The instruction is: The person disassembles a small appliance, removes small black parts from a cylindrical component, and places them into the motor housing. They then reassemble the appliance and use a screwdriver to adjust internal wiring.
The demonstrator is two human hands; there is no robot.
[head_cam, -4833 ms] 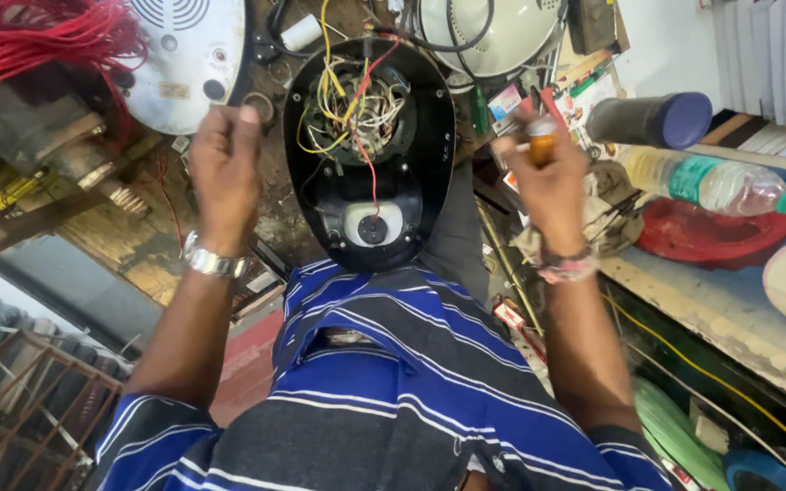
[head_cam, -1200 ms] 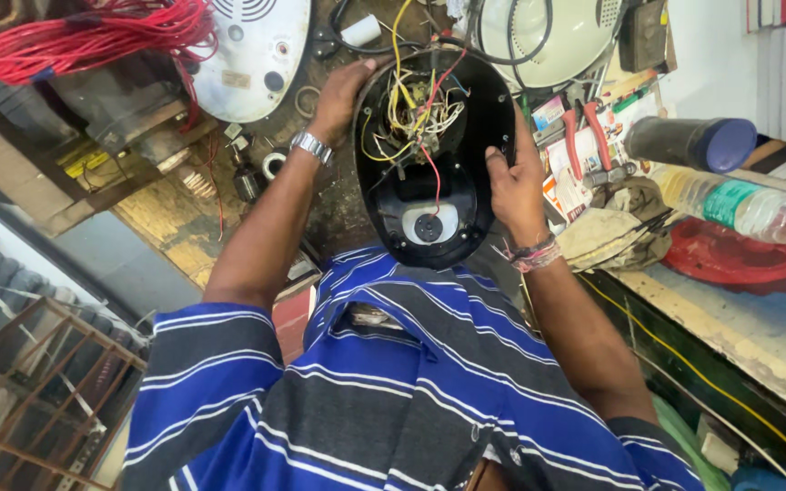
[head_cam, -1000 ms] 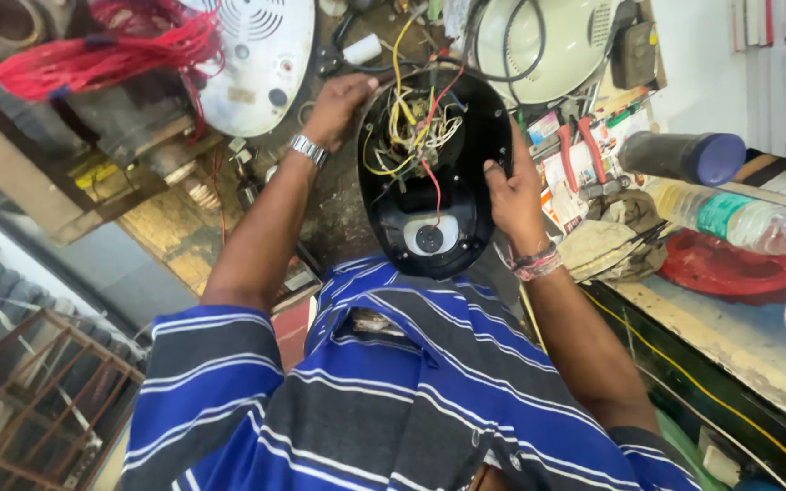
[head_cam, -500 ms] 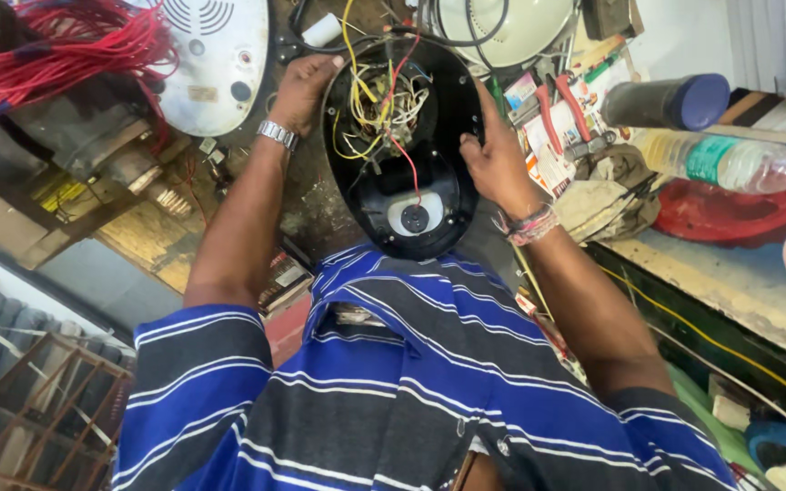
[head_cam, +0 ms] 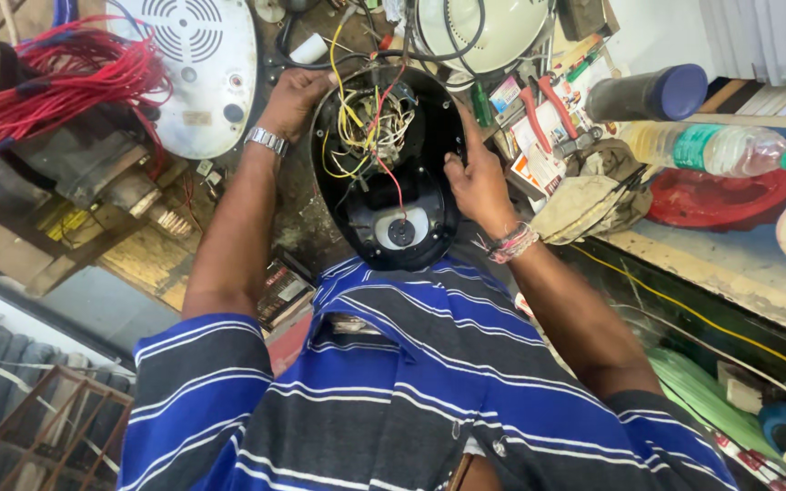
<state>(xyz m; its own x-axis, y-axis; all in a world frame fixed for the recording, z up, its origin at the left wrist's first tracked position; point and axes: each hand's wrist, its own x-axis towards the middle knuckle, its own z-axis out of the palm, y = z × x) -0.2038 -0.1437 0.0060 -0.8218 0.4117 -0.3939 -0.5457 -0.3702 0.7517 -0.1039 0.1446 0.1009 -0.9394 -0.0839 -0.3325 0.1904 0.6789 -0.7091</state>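
An open black appliance housing (head_cam: 391, 218) lies on the workbench in front of me, with yellow, white and red wires (head_cam: 367, 123) tangled inside and a round white part near its lower end. My left hand (head_cam: 295, 98) grips the housing's upper left rim. My right hand (head_cam: 477, 177) holds the right rim, fingers curled over the edge. A metal watch sits on my left wrist and thread bands on my right wrist.
A white perforated appliance cover (head_cam: 200, 68) and a bundle of red wire (head_cam: 43, 86) lie at upper left. A cream round casing (head_cam: 484, 32), red-handled pliers (head_cam: 543, 100), a dark cylinder (head_cam: 648, 91), a plastic bottle (head_cam: 716, 150) and a cloth (head_cam: 593, 195) sit to the right.
Earlier my hands were raised apart, the right one holding a small object. Both then came down onto the housing's rims, and they stay there now while the view shifts slightly.
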